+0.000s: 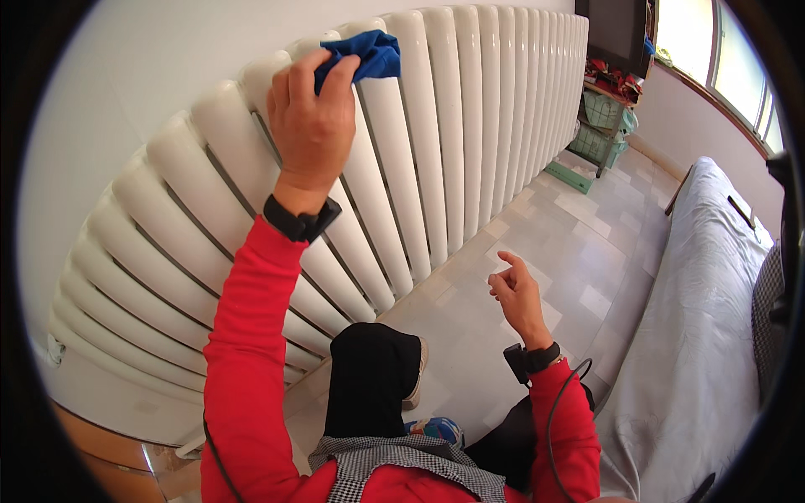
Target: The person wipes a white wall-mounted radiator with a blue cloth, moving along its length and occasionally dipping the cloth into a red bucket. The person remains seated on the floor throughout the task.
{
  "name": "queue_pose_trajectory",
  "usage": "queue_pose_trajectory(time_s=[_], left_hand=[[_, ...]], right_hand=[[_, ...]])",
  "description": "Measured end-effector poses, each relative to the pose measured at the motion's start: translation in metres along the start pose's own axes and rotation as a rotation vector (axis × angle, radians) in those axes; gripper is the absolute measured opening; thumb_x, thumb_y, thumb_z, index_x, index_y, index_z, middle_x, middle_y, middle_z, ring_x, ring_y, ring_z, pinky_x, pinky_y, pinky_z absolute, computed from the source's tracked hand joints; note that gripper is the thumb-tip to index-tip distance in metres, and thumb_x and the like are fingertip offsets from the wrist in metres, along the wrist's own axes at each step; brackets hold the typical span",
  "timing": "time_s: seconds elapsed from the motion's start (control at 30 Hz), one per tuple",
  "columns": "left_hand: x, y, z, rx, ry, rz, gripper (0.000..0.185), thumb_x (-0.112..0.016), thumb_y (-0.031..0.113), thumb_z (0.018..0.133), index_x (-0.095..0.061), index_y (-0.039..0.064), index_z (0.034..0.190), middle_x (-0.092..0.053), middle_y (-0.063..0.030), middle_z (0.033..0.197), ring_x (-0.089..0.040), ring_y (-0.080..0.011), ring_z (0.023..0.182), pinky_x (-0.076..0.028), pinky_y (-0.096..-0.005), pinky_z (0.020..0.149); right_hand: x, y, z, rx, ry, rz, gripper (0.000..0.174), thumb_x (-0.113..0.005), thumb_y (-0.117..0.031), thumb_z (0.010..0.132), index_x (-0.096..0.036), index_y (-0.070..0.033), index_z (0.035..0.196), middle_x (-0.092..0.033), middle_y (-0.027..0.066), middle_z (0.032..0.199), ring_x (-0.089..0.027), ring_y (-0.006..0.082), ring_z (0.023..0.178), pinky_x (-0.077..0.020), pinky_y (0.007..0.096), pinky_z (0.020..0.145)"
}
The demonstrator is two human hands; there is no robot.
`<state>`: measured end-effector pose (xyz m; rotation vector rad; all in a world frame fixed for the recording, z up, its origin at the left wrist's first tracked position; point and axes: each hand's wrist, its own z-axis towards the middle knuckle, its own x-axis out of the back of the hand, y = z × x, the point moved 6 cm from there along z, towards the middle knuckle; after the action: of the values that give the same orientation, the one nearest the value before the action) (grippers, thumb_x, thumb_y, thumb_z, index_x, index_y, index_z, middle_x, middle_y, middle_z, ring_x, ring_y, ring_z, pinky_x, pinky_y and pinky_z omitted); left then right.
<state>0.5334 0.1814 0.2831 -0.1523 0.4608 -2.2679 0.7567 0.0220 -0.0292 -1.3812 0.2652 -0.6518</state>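
Note:
A crumpled blue cloth (371, 55) is pinched in the fingers of my left hand (314, 116), against the upper ends of the columns of a white radiator (412, 126). The cloth covers part of the column tops there. Over the tiled floor, right of the radiator, my right hand (519, 302) hangs in the air with its fingers loosely curled and apart, holding nothing. Both wrists wear black bands, and a thin cable runs along each red sleeve.
A bed or couch with a pale sheet (685, 339) stands along the right. Beyond the radiator are a shelf (604, 113) with baskets, a green box (569, 176) on the floor and a dark screen (613, 31). Wooden furniture (113, 449) is at lower left.

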Motion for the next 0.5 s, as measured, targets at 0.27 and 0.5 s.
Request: queue_pose_trajectory(time_s=[0.27,0.5], left_hand=[[-0.059,0.064,-0.091,-0.299,-0.334,-0.07,0.011,-0.063,0.012,0.092,-0.069,0.007,0.1,-0.066,-0.009,0.13,-0.06,-0.0316,0.128,-0.047,-0.0441,0.107],[-0.046,0.136,-0.256,-0.442,-0.755,-0.331,0.023,-0.063,0.012,0.089,-0.071,0.003,0.11,-0.066,-0.0127,0.132,-0.057,-0.0347,0.133,-0.042,-0.0493,0.116]], right_hand=[[0.0,0.001,-0.003,-0.007,-0.034,0.003,0.039,-0.066,-0.01,0.099,-0.061,-0.002,0.136,-0.068,0.0068,0.08,-0.064,0.0148,0.071,-0.0525,0.0302,0.069],[0.005,-0.002,-0.007,-0.013,-0.024,-0.014,0.037,-0.067,-0.01,0.098,-0.063,-0.002,0.134,-0.069,0.0078,0.08,-0.064,0.0162,0.07,-0.0525,0.0317,0.068]])
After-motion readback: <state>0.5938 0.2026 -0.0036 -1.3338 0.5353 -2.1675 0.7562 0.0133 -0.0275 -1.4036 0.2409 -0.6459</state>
